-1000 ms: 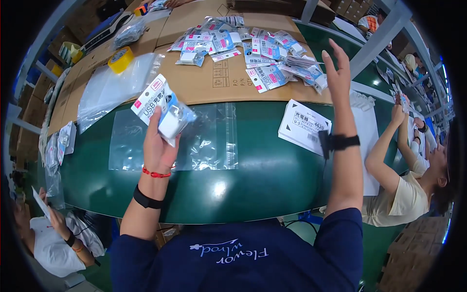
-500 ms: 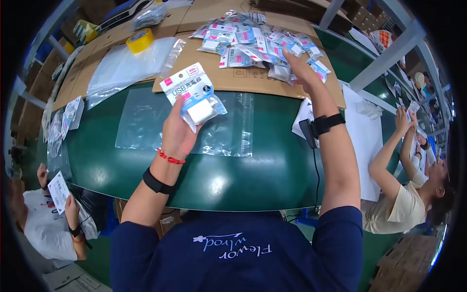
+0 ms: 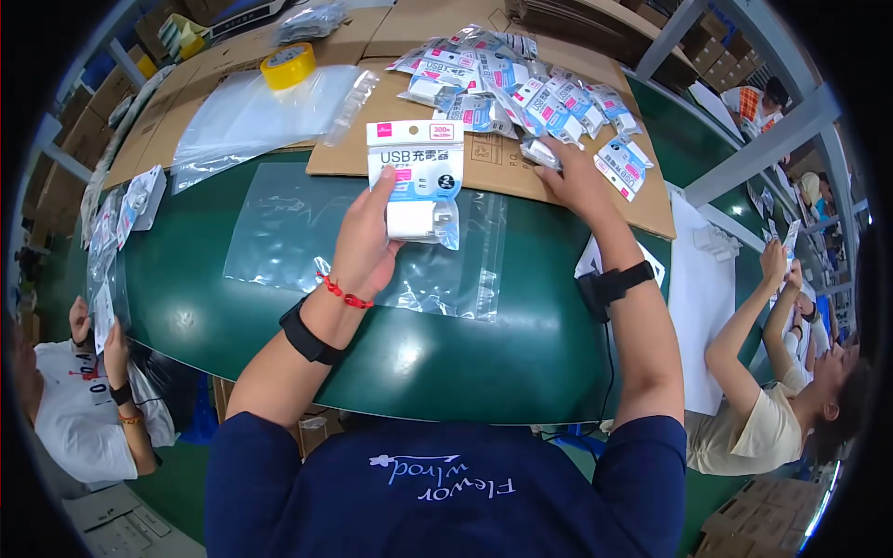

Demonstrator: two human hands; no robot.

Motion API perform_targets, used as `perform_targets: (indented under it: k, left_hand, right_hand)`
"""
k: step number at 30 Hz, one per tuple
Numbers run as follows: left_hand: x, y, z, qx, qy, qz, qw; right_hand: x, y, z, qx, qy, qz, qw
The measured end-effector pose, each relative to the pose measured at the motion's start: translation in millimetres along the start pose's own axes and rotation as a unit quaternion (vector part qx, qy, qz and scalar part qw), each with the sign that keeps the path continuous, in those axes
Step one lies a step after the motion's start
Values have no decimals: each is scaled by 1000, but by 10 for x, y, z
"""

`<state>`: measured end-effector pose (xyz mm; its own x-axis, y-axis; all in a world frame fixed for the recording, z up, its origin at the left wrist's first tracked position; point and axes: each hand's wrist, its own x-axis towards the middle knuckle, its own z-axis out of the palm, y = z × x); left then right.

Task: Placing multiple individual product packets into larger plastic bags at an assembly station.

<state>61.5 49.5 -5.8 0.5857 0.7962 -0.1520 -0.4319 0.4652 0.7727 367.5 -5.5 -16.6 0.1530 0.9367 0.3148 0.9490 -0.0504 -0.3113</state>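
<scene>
The left hand [image 3: 365,244] has its grip pinching a charger packet [image 3: 419,167], thumb over the front and fingers behind, upright above the counter [image 3: 446,367]. The packet's white header carries a pink panel and small pink print; below it run large dark characters, a pink block and a black round mark on blue, then a white plug shows through clear film. The right hand [image 3: 584,186] reaches the near edge of a packet pile [image 3: 465,79], its fingertips at one packet; whether that grip is closed on it, I cannot tell. The pile's labels repeat the white, pink and blue print, at mixed angles. Just right of this hand, a lone packet [image 3: 623,169] lies with its lettering turned around, on a cardboard sheet [image 3: 642,212] bearing faint dark print. A clear bag [image 3: 279,228] lies flat beneath the left hand. Farther off, a yellow tape roll [image 3: 288,67] rests on stacked clear bags [image 3: 246,116]. The navy shirt [image 3: 446,521] bears pale inverted lettering.
</scene>
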Motion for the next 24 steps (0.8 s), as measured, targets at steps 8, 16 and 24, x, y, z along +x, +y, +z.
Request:
perform_targets:
  k: [8,16,24]
  left_hand:
    - [49,-112,112,-14,46,-15,999]
    - [-42,-133,160,72,-33,-88,993]
    - [-134,-148,163,24,-114,-9,993]
  right_hand:
    - [86,-308,-393,537,-68,217,813]
    - [-469,-1253,-238,39,84,-181,979]
    - [-579,-1483,-301,-2,0,-168,986]
